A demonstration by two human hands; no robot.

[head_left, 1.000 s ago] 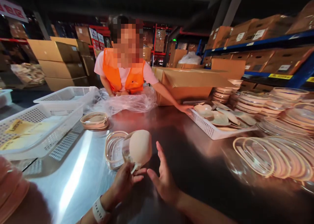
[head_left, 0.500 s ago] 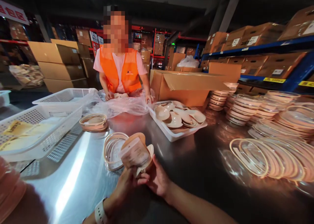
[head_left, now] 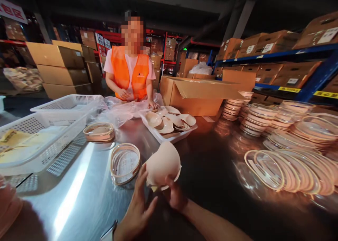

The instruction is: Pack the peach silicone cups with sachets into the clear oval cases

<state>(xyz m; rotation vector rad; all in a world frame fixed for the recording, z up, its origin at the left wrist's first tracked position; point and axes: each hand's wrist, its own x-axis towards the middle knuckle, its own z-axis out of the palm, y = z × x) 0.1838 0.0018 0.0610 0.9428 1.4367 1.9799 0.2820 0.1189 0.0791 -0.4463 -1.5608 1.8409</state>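
Note:
A pale beige moulded cup (head_left: 164, 163), shaped like a bra cup, is tilted above the steel table with its rounded side facing me. My right hand (head_left: 176, 198) grips its lower right edge, thumb on the outside and the other fingers mostly hidden behind. At the cup's left edge is my left hand (head_left: 141, 202), its fingers stretched out and the thumb apart; the fingertips touch or nearly touch the cup. Just left of the cup lies a clear oval case (head_left: 125, 162) with a beige rim. Beyond my hands, a white basket (head_left: 174, 138) contains several similar pale cups (head_left: 166, 125).
Clear oval cases (head_left: 287, 170) lie fanned out on the right, with stacked ones (head_left: 257, 118) behind. Another small stack (head_left: 98, 131) sits left of centre. White perforated baskets (head_left: 52, 151) occupy the left. Opposite me, a co-worker (head_left: 132, 72) in an orange vest stands beside an open carton (head_left: 195, 100).
The cup has turned so its plain rounded side shows instead of a printed clear packet. My left hand has opened away from it. The basket of cups has shifted left, towards the co-worker.

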